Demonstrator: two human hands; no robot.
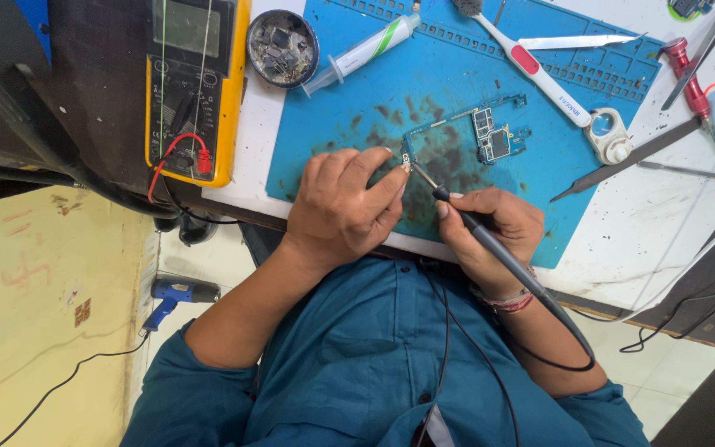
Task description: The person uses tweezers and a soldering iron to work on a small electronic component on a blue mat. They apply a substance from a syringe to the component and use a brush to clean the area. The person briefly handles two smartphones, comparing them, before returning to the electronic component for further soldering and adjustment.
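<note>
My right hand (496, 228) grips a slim grey soldering iron (490, 248) like a pen, its tip touching the near end of a small blue circuit board (465, 132) lying on a blue work mat (457, 91). My left hand (343, 203) rests on the mat's near edge, thumb and forefinger pinching a small part at the board's corner, right beside the iron's tip. The iron's black cord loops back along my right forearm.
A yellow multimeter (196, 83) with red and black leads sits at the left. A round tin of small parts (281, 48), a syringe (362, 54), a white brush (531, 66), tweezers (622, 157), a blade and a red-handled tool (688, 79) surround the mat. A blue tool (177, 294) lies on the floor.
</note>
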